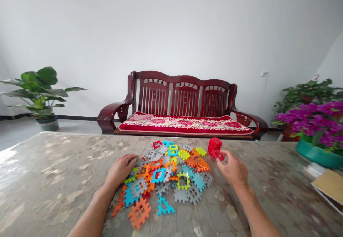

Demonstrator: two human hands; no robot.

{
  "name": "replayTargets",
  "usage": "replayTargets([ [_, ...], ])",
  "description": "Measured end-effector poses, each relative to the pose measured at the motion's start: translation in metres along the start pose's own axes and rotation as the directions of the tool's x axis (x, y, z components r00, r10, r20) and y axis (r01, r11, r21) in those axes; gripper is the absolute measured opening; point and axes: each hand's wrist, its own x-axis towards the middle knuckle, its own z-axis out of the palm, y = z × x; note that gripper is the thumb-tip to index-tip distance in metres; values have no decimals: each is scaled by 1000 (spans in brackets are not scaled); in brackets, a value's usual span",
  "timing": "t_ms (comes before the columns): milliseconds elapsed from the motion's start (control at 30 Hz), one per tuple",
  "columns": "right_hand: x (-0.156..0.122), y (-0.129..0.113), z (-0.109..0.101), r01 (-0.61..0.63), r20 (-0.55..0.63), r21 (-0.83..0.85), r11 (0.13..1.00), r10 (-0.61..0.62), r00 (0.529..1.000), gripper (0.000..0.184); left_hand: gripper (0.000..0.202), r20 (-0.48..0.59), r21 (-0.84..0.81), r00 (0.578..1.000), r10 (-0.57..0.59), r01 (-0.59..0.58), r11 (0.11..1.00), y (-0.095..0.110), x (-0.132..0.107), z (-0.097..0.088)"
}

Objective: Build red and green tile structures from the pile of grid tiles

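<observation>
Interlocking plastic building tiles (183,181) with notched edges lie in a loose heap on the table, in orange, blue, grey, lime and red. My left hand (122,169) rests at the heap's left side, fingers stretched out and holding nothing. Beyond the heap's right side stands a small pile of red tiles (214,144). There my right hand (234,169) has thumb and forefinger closed on a red building tile (220,155) at the near side of that pile. Nearest to me lie an orange window tile (139,212) and a blue triangular tile (164,206).
The table (72,180) has a patterned, shiny cover. At right are a teal pot (318,155) of purple flowers and a tan box-like item (329,185). Behind the table stands a wooden bench (184,101) with a red floral cushion. A potted plant (45,90) stands left.
</observation>
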Motion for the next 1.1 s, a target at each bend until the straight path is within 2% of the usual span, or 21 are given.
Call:
replayTargets([
  [100, 12, 5, -1, -44, -95, 65, 997, 50, 994, 42, 44, 6, 4, 1000, 0, 0, 1000, 1, 0, -1],
  [233, 35, 8, 1, -80, -120, 73, 994, 89, 989, 48, 45, 14, 6, 1000, -7, 7, 1000, 2, 0, -2],
  [500, 75, -7, 5, -92, -53, -73, 993, 89, 995, 54, 45, 0, -9, 1000, 7, -7, 1000, 1, 0, -2],
  [667, 77, -9, 14, -103, 36, -106, 989, 107, 994, 55, 45, -5, -15, 1000, 10, -10, 1000, -3, 1, 1],
  [767, 75, -7, 17, -107, 30, -80, 991, 110, 993, 54, 43, -11, -19, 1000, 16, -17, 1000, -4, 1, 2],
  [933, 66, -3, 17, -83, -105, 58, 995, 89, 991, 54, 43, -8, -22, 1000, 7, -8, 1000, -3, 0, 1],
  [1033, 47, -3, 23, -125, -173, 300, 946, 182, 968, 48, 43, -4, -14, 1000, -5, 5, 1000, 0, 0, 0],
  [1100, 27, -5, 31, -157, -116, 473, 867, 237, 964, 44, 43, 1, -5, 1000, -3, 3, 1000, 2, -1, -1],
])
